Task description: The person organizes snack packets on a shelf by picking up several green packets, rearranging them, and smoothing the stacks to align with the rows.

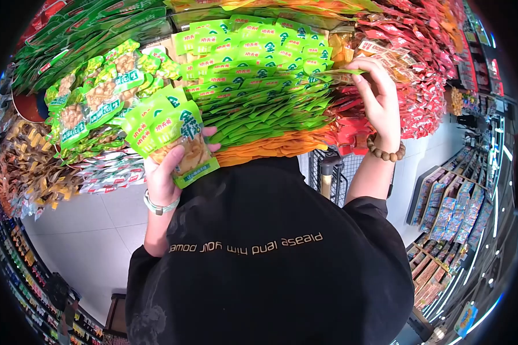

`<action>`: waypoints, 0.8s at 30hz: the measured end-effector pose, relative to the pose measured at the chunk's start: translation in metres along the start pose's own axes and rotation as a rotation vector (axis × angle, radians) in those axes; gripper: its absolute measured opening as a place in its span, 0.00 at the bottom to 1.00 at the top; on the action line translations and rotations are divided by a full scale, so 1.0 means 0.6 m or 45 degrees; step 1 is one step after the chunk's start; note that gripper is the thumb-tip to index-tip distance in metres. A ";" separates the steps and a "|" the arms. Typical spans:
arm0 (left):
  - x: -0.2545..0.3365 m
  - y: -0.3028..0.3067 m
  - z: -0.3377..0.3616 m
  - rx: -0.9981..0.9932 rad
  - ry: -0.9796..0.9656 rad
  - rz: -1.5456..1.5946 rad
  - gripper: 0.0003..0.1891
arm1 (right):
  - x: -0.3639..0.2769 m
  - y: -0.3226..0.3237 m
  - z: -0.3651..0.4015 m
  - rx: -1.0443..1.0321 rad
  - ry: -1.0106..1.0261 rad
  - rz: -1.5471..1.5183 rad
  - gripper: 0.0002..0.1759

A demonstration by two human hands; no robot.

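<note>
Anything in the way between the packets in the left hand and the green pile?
Nothing visible stands between the held packets in the left hand and the green pile. The right hand is at the pile's right end, out of that path.

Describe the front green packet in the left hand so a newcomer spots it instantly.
Start at the big black shirt; at its upper left in the picture is the left hand, wearing a pale wristband. It holds a small fan of green packets, and the front packet is nearest the camera. What sets it apart: it alone in that fan shows a broad tan middle.
</note>
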State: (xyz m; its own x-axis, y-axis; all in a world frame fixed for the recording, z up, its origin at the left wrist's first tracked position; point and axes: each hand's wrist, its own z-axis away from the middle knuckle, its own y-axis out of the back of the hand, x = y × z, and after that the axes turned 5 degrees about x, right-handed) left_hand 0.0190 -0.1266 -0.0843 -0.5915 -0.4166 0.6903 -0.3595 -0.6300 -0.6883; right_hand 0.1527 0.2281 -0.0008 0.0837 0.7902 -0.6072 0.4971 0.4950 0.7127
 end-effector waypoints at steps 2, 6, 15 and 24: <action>0.000 -0.005 0.001 0.054 0.008 -0.081 0.33 | -0.011 0.003 -0.005 -0.046 0.008 0.016 0.09; -0.001 0.000 0.000 -0.004 -0.012 0.041 0.28 | 0.003 0.010 -0.007 0.103 -0.038 -0.141 0.08; -0.001 -0.002 0.001 -0.016 -0.018 0.053 0.28 | -0.004 -0.026 -0.030 -0.121 0.085 0.109 0.08; -0.003 0.000 0.000 -0.027 -0.025 0.051 0.28 | 0.004 -0.058 -0.010 -0.263 0.054 0.255 0.09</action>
State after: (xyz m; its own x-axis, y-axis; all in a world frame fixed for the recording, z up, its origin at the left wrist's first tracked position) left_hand 0.0201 -0.1261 -0.0855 -0.5917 -0.4542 0.6661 -0.3508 -0.5988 -0.7200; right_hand 0.1303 0.2148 -0.0249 0.1237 0.8918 -0.4352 0.2875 0.3876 0.8759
